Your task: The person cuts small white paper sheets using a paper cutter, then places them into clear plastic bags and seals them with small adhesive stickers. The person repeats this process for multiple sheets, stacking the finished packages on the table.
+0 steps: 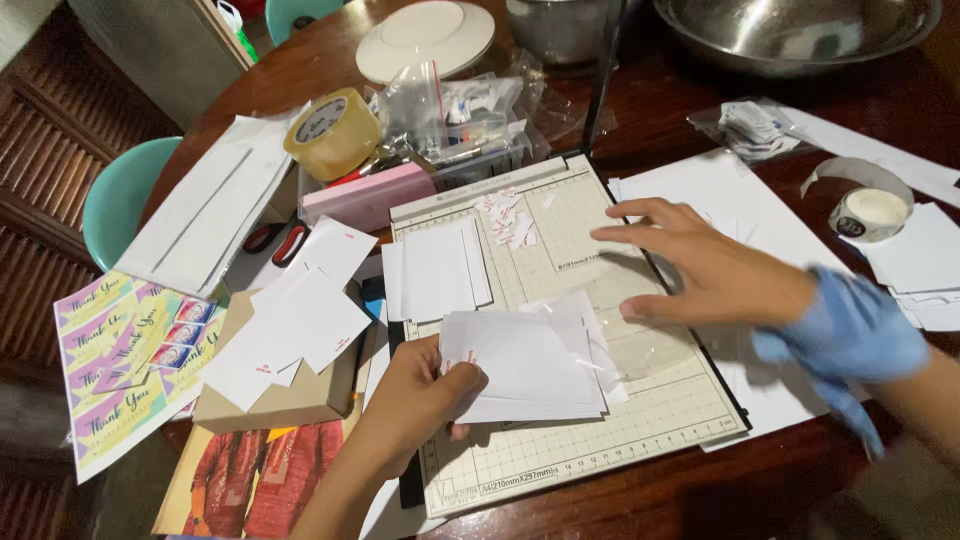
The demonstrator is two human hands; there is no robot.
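Dark wooden table (pixel 640 495) fills the frame, crowded edge to edge with paper goods, and the work sits on a gridded paper trimmer (pixel 590 430) at centre. Left hand (pixel 415 400), low centre, pinches a stack of white cards (pixel 530 370) by its left edge, thumb on top, fingers beneath, so the stack lies flat on the grid, seemingly squared against the printed lines. Right hand (pixel 700 265), centre right, hovers open with fingers spread and reaching left over the board; it grips nothing, though motion blur softens it, and a blue cloth or sleeve (pixel 850 335) bunches at its wrist. Another white pile (pixel 440 270) rests on the trimmer's upper left, with small paper offcuts (pixel 508 215) scattered just above. Loose cards (pixel 300 320) top a cardboard box (pixel 290 400) at left, close to hand. At lower left lies a printed sticker sheet (pixel 120 370); upper left, a roll of tan packing tape (pixel 332 130) beside a pink box (pixel 365 195). Far right, a label roll (pixel 872 212); along the top, a white plate (pixel 425 38) and steel bowls (pixel 800 35) pushed back out of the way.
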